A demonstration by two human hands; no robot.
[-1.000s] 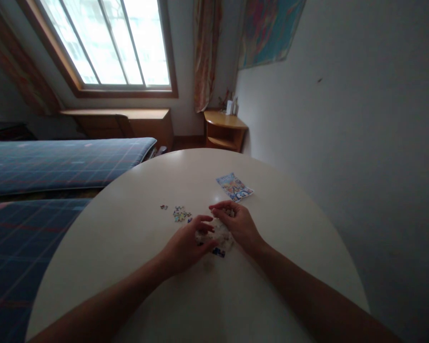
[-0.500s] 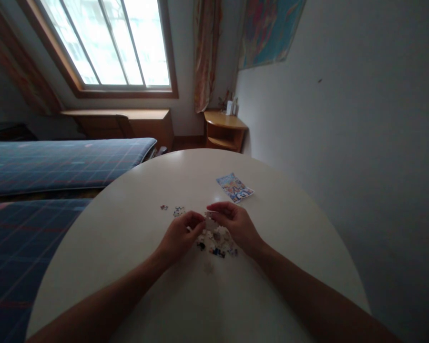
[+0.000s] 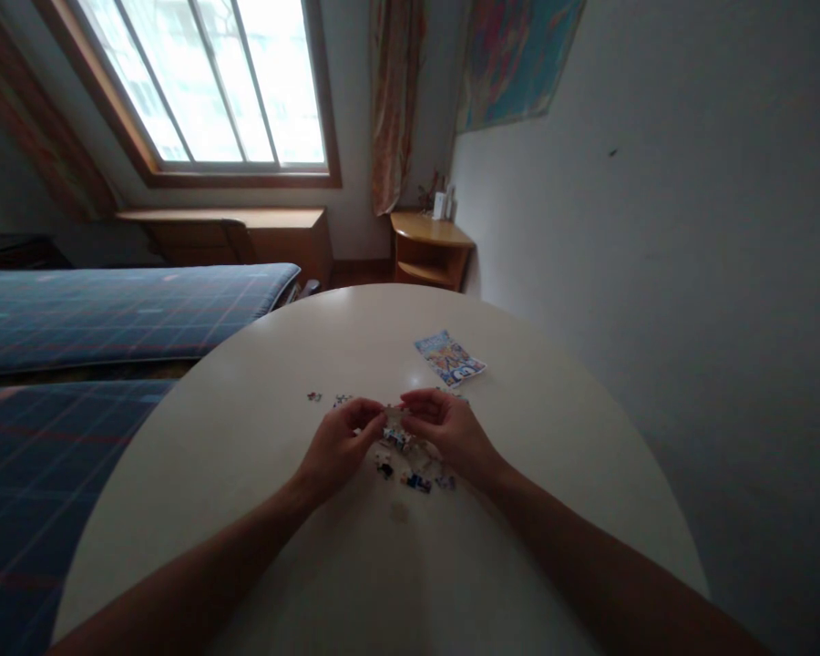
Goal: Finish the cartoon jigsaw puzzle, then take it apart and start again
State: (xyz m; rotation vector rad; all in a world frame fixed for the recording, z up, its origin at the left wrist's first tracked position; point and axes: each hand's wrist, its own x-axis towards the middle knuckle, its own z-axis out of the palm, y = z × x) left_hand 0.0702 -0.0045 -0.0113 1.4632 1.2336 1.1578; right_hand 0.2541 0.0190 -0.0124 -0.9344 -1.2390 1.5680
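Above a heap of jigsaw puzzle pieces, my left hand and my right hand face each other, fingers pinched. Between their fingertips is a small pale jigsaw puzzle piece, gripped from both sides. Whether it is one piece or a few joined is too small to tell. Some of the heap lies face down and pale, some shows dark or blue print; my right hand covers part of it. Just beyond my left hand lie a few patterned pieces, partly hidden, and a small reddish piece.
A colourful printed picture sheet lies on the round white table beyond my right hand. Plaid-covered beds stand to the left, a white wall to the right. A wooden corner shelf is behind the table.
The pale piece between my hands has tilted and shows less of its flat face. Printed pieces beneath it in the heap now show. My left hand has shifted slightly left.
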